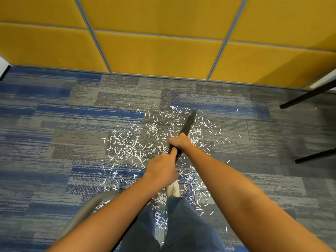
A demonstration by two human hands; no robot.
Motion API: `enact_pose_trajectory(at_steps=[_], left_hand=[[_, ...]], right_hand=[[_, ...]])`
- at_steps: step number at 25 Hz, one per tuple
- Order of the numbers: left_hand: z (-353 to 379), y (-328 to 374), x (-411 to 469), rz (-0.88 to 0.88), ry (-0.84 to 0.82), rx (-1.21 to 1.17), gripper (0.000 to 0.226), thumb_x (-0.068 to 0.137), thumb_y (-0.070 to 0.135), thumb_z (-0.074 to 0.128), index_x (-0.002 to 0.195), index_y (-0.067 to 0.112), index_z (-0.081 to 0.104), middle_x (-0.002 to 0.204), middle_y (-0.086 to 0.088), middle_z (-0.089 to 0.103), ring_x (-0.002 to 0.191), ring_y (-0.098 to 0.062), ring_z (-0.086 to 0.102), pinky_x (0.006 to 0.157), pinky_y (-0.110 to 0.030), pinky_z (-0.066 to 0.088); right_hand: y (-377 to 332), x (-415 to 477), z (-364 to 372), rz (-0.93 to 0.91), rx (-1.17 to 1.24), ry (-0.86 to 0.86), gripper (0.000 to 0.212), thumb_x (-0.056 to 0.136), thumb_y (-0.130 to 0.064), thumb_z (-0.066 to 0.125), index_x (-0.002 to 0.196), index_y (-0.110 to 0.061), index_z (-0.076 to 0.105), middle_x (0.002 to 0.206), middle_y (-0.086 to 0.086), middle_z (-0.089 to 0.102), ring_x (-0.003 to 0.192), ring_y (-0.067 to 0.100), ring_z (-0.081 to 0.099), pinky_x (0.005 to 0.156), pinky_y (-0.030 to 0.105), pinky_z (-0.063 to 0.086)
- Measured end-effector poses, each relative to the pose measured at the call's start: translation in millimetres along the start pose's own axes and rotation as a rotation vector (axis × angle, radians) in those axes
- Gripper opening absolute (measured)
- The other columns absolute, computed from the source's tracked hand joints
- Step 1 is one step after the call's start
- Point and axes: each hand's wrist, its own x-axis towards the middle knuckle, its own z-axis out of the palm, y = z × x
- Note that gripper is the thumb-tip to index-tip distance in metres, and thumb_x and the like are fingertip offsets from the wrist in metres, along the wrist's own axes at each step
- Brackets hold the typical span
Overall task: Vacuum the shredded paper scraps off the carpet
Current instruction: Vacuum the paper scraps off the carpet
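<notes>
a person looks down along both bare arms. the right hand (179, 142) curls tightly around a long black vacuum wand (188, 124), and the left hand (161, 170) grips the same wand just behind it. the wand's blurred tip slants forward beyond the hands. small white shredded paper scraps (131, 146) lie strewn over the blue-and-grey patterned carpet (45, 133), ahead of, left of and beneath the hands. a grey hose (87, 210) curves at lower left.

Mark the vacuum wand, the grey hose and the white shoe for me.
vacuum wand (189, 122), head view, on the bare black tube, short of its tip.
hose (87, 208), head view, on the blurred grey curve at lower left.
shoe (173, 190), head view, on the white toe.
</notes>
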Motion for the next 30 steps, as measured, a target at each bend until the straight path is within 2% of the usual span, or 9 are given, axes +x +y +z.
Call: enact_pose_trajectory(at_steps=[3,6,10,13,18,21,23,25,30], left_hand=[[-1.1,-26.1,-11.3,-0.064,0.000,-0.014,0.072,0.089,0.012,0.054,0.149,0.024,0.017,0.108,-0.010,0.055,0.088,-0.026,0.056,0.066,-0.031,0.042],[-0.4,-38.9,-17.1,-0.072,-0.013,-0.014,0.076,0.088,0.013,0.056,0.151,0.025,0.015,0.109,-0.009,0.055,0.090,-0.025,0.057,0.068,-0.031,0.043],[4.8,-26.4,-15.1,0.013,-0.044,-0.024,0.073,0.089,0.013,0.056,0.150,0.021,0.018,0.108,-0.011,0.058,0.092,-0.027,0.060,0.069,-0.032,0.043],[12.6,-12.8,-20.8,0.085,-0.071,0.012,0.069,0.090,0.013,0.056,0.149,0.020,0.020,0.110,-0.012,0.056,0.095,-0.028,0.058,0.073,-0.034,0.046],[20.4,-9.7,-22.8,0.124,-0.101,0.039,0.075,0.090,0.012,0.054,0.152,0.020,0.014,0.118,-0.014,0.056,0.106,-0.032,0.057,0.084,-0.039,0.048],[17.3,-19.1,-20.9,0.101,-0.089,0.025,0.074,0.091,0.015,0.053,0.152,0.022,0.012,0.121,-0.013,0.054,0.108,-0.031,0.056,0.081,-0.037,0.047],[16.6,-25.1,-22.5,0.079,-0.078,0.004,0.071,0.091,0.016,0.052,0.151,0.021,0.014,0.120,-0.013,0.054,0.106,-0.031,0.056,0.077,-0.036,0.046],[17.1,-32.9,-25.6,0.046,-0.071,-0.013,0.071,0.091,0.016,0.052,0.151,0.021,0.014,0.119,-0.013,0.054,0.105,-0.031,0.057,0.075,-0.036,0.045],[23.4,-54.3,-31.5,-0.009,-0.027,-0.005,0.075,0.091,0.012,0.051,0.152,0.019,0.008,0.114,-0.013,0.057,0.100,-0.029,0.059,0.078,-0.036,0.049]], right_hand=[[-16.3,-8.6,30.0,-0.015,0.220,-0.043,0.087,0.053,-0.023,0.065,0.134,-0.008,0.037,0.117,0.020,0.056,0.101,0.032,0.060,0.063,0.036,0.054],[-21.5,-20.5,42.3,-0.026,0.346,-0.081,0.076,0.062,-0.012,0.063,0.131,-0.008,0.032,0.088,0.013,0.055,0.081,0.029,0.060,0.067,0.039,0.054],[-7.0,-23.4,29.7,0.045,0.256,0.008,0.073,0.073,-0.008,0.060,0.137,-0.004,0.025,0.092,0.015,0.054,0.083,0.029,0.059,0.065,0.037,0.053],[16.5,-28.0,15.7,0.124,0.225,0.016,0.072,0.078,0.000,0.054,0.139,0.000,0.017,0.079,0.012,0.047,0.068,0.023,0.054,0.050,0.032,0.046],[34.1,-40.3,9.9,0.169,0.149,0.029,0.075,0.082,-0.007,0.057,0.142,0.002,0.013,0.076,0.010,0.046,0.061,0.021,0.051,0.046,0.030,0.044],[21.5,-47.1,13.2,0.118,0.057,0.011,0.078,0.082,-0.012,0.059,0.145,0.001,0.015,0.071,0.012,0.048,0.056,0.024,0.054,0.046,0.032,0.046],[12.7,-50.9,18.3,0.098,-0.005,-0.017,0.073,0.081,-0.015,0.060,0.144,-0.001,0.026,0.068,0.012,0.052,0.054,0.026,0.056,0.048,0.034,0.051],[5.1,-52.6,27.8,0.073,-0.017,-0.035,0.070,0.077,-0.015,0.062,0.140,-0.003,0.033,0.072,0.012,0.056,0.056,0.025,0.057,0.052,0.033,0.054],[-9.4,-56.5,47.2,-0.038,-0.025,-0.035,0.074,0.079,-0.013,0.061,0.143,-0.010,0.024,0.092,0.010,0.053,0.059,0.014,0.049,0.047,0.023,0.040]])
